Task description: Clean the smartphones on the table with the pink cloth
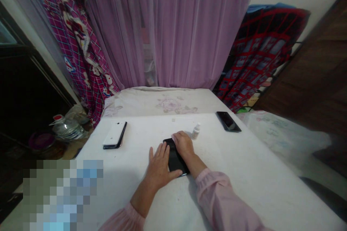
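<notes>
A black smartphone (pixel 176 160) lies flat on the white-covered table in front of me. My left hand (pixel 157 168) holds it down from the left, fingers along its upper left edge and thumb across its lower end. Over the phone's upper right part, my right hand (pixel 185 147) presses with bent, closed fingers. A small whitish bit shows at those fingertips, too little of it to name. Just beyond the right hand stands a small white bottle (pixel 196 130), upright and apart from it.
Stacked phones (pixel 115 135), a white one on top, lie at the table's left. Another dark phone (pixel 228 121) is at the right. A small pale square (pixel 173 120) lies farther back. Purple curtains (pixel 184 29) hang behind the table; a large water bottle (pixel 67 128) stands left, below it.
</notes>
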Demonstrator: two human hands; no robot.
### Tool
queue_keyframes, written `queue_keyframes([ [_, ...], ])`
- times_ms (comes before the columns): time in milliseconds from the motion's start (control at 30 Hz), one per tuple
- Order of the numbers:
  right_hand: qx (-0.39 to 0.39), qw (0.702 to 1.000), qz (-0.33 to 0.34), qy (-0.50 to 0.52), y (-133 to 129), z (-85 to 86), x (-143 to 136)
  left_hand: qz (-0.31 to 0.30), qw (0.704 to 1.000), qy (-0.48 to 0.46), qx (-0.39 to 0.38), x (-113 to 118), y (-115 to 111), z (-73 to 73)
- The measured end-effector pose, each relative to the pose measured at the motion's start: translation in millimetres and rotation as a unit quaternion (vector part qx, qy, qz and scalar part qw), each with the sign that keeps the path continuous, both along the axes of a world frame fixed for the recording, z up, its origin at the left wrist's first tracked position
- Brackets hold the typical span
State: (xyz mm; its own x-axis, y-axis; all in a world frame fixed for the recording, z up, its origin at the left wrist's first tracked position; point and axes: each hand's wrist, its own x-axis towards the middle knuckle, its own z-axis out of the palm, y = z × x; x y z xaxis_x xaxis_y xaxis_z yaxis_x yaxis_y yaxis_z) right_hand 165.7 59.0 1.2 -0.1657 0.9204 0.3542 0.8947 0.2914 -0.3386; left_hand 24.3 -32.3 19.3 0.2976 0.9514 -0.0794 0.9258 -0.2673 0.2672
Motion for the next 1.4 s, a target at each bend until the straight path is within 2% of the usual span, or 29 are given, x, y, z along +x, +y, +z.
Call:
queue_keyframes([
  [167, 0.025, 0.999, 0.014, 0.017, -14, -5.3, 8, 0.011, 1.000, 0.008, 0.010, 2, -1, -2.7],
  [300, 0.047, 0.996, 0.036, 0.071, -48, -11.8, 25, 0.013, 1.000, 0.003, 0.012, 3, -1, -4.3],
  [400, 0.049, 0.995, 0.045, 0.078, -77, -13.2, 36, 0.012, 1.000, 0.000, 0.011, 3, 0, -6.6],
  [500, 0.050, 0.995, 0.051, 0.069, -93, -11.6, 40, 0.008, 1.000, -0.003, 0.012, 2, 0, -7.8],
  [600, 0.054, 0.996, 0.049, 0.044, -89, -9.7, 37, 0.004, 1.000, 0.001, 0.013, 3, 0, -6.7],
  [900, 0.026, 0.999, 0.013, -0.027, -23, -2.2, 9, 0.001, 1.000, -0.001, 0.009, 1, 0, -5.6],
  [1067, 0.005, 0.999, 0.004, -0.040, -2, 2.5, 1, 0.000, 1.000, 0.003, 0.008, 2, 0, -6.3],
  [1233, 0.012, 1.000, 0.006, -0.025, -7, 0.8, 4, 0.010, 1.000, 0.002, 0.009, 3, 0, -4.7],
  [1400, 0.036, 0.999, 0.018, 0.027, -44, -9.8, 17, 0.008, 1.000, 0.010, 0.020, 4, 0, -7.0],
])
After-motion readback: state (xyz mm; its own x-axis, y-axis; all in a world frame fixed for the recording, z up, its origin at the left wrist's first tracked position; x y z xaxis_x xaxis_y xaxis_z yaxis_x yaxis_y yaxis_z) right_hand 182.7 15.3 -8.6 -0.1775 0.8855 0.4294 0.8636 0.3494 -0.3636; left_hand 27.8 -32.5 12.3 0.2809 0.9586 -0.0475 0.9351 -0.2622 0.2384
